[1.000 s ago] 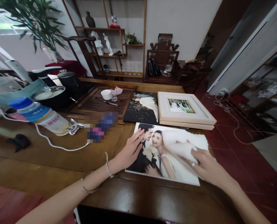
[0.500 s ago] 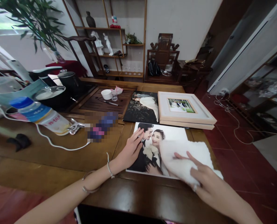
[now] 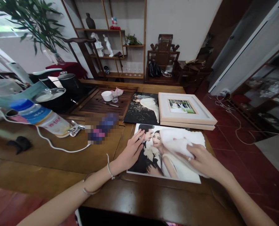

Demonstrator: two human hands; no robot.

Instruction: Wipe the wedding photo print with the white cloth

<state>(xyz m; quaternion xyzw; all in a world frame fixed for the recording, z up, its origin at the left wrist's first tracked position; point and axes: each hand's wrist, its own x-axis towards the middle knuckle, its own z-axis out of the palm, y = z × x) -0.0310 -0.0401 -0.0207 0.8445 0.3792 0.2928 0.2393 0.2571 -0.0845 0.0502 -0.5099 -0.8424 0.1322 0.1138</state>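
A glossy portrait photo panel (image 3: 151, 155) of two people lies flat on the wooden table in front of me. On its left side rests my left hand (image 3: 132, 151), palm down with the fingers stretched out over the picture. My right hand (image 3: 201, 158) grips a bunched white cloth (image 3: 184, 141), which lies against the upper right part of the panel and covers some of it. Part of my right fingers is hidden by the cloth. Just behind the panel are a dark photo panel (image 3: 141, 110) and two stacked pale wood picture frames (image 3: 165, 116).
To the left stand a blue-capped plastic bottle (image 3: 51, 121), a white cable (image 3: 56, 149) and a blurred-out item (image 3: 104, 127). Farther back are a tea tray (image 3: 92, 102) with a white bowl (image 3: 107, 95), and a dark pot (image 3: 70, 82). The table's right edge drops to red floor tiles.
My right hand has moved the white cloth up and away across the panel, uncovering its lower right corner. My left hand has stayed in place.
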